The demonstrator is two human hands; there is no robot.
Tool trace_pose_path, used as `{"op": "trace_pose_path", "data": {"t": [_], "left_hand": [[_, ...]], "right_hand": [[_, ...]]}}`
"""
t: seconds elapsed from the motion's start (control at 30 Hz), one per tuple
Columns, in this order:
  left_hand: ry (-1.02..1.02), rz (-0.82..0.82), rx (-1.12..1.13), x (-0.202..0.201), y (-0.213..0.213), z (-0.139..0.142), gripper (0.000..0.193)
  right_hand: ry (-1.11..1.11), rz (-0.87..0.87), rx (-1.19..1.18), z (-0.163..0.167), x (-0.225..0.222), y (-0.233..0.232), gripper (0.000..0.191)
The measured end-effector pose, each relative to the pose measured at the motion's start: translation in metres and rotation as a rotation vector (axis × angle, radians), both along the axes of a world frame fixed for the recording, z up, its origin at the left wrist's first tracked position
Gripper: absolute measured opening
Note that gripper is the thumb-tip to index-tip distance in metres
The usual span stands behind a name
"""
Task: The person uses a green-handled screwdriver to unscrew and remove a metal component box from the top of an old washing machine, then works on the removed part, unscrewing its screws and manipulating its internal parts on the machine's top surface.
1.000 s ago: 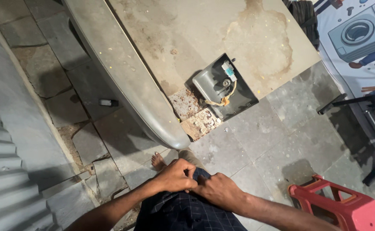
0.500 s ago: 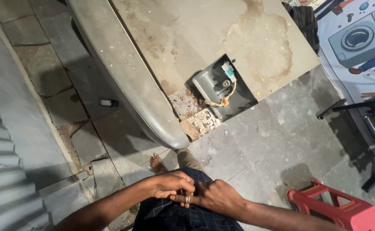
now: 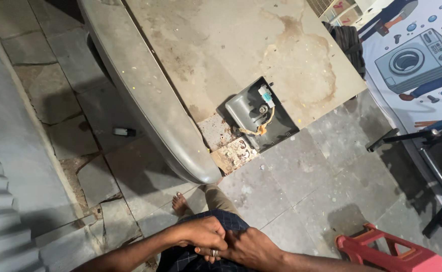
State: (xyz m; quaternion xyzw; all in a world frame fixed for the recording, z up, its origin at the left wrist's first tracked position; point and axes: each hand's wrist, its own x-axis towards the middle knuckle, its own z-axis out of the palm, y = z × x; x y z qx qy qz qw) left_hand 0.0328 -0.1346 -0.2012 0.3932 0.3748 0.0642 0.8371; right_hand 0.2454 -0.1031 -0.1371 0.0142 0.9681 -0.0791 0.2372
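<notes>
My left hand (image 3: 205, 233) and my right hand (image 3: 251, 247) meet at the bottom of the view, over the dark checked cloth (image 3: 191, 257) on my lap. The left hand's fingers curl over the right hand's fingers. A ring (image 3: 214, 253) shows on one finger where they touch. I see no object between the hands. My bare foot (image 3: 180, 204) rests on the stone floor just ahead of them.
A large grey appliance body (image 3: 221, 55) lies flat on the floor, with a rounded edge (image 3: 145, 100) and an open grey housing (image 3: 259, 113) holding a wire. A red plastic stool (image 3: 387, 252) stands at lower right. Black stand legs (image 3: 432, 151) and a wall poster (image 3: 417, 60) are to the right.
Both hands stayed joined and slid lower and slightly right in the view. The left fingers have closed more tightly over the right hand.
</notes>
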Motion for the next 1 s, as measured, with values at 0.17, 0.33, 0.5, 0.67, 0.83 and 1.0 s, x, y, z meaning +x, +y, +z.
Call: {"op": "trace_pose_path", "data": {"t": [0.17,0.33,0.5,0.67,0.83,1.0], "left_hand": [[-0.32,0.135,-0.256,-0.017,0.002,-0.011,0.027],[-0.466,0.306,-0.566,-0.013,-0.001,-0.024,0.032],[-0.463,0.345,-0.47,-0.021,0.008,-0.033,0.027],[-0.363,0.3,-0.439,-0.025,0.012,-0.031,0.023],[-0.169,0.232,-0.229,-0.016,0.004,-0.018,0.018],[-0.022,0.144,-0.126,-0.013,-0.001,-0.01,0.017]], "right_hand": [[-0.035,-0.054,-0.001,0.02,-0.003,0.014,0.086],[-0.018,-0.056,0.071,0.023,-0.008,0.02,0.083],[0.021,-0.127,0.093,0.013,-0.011,0.029,0.08],[0.114,-0.093,0.118,0.011,-0.012,0.026,0.078],[0.115,0.018,0.108,0.015,-0.017,0.014,0.077],[0.223,0.069,0.222,0.021,-0.019,0.009,0.078]]}}
